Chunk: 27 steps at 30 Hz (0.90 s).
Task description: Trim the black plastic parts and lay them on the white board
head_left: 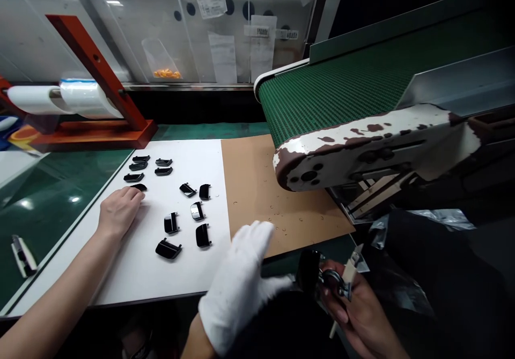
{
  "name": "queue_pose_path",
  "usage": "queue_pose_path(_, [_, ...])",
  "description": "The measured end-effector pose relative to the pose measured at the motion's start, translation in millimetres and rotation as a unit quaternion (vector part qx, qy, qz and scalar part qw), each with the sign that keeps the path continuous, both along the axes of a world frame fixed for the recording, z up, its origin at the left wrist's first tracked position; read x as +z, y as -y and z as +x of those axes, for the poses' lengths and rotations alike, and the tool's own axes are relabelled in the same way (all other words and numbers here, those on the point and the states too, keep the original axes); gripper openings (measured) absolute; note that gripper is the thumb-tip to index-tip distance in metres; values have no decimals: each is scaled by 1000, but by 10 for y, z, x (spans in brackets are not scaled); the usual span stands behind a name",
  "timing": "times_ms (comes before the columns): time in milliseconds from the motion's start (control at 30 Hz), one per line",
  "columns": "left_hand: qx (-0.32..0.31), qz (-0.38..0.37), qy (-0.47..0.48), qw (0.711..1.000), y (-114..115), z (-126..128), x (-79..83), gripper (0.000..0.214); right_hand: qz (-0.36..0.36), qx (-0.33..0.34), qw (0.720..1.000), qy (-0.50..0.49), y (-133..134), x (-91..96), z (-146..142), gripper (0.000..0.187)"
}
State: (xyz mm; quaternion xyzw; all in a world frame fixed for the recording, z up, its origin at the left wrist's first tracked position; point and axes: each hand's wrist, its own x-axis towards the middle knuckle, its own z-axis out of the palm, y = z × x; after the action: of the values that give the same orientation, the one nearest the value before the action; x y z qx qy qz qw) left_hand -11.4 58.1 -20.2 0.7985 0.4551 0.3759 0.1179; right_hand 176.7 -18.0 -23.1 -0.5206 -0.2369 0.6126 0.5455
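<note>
My left hand (pixel 241 284) wears a white glove and hovers over the near edge of the brown cardboard sheet (pixel 257 187), fingers stretched out, thumb pointing right; nothing shows in it. My bare right hand (pixel 354 310) is closed round a small pale-handled knife (pixel 348 278) with a metal ring, just beside a black plastic part (pixel 308 270). Several small glossy black plastic parts (pixel 173 222) lie in loose rows on a white sheet (pixel 132 273). Another person's bare hand (pixel 118 211) reaches in from the lower left, fingertips on one black part (pixel 139 187).
A green conveyor belt (pixel 341 90) with a chipped white end frame (pixel 362 144) overhangs the cardboard on the right. A red stand (pixel 96 128) holds a roll of clear film (pixel 86 99) at the back left. A green mat (pixel 52 198) with a small tool (pixel 23 254) lies left.
</note>
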Motion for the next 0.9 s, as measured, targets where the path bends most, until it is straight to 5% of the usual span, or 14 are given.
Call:
queue_pose_path(167, [-94,-48,-9,994,263,159,82,35,5,31,999,29,13,-22,-71,40])
queue_pose_path(367, [-172,-114,32,978,336,278,109,96,-10,55,998,38,24,-29,-87,40])
queue_pose_path(667, [-162,-131,-18,978,345,253,95,73,-1,118,989,85,-12,-114,20,40])
queue_pose_path(900, [-119,-106,-92,983,354,256,-56,64,-39,83,984,151,12,-95,88,49])
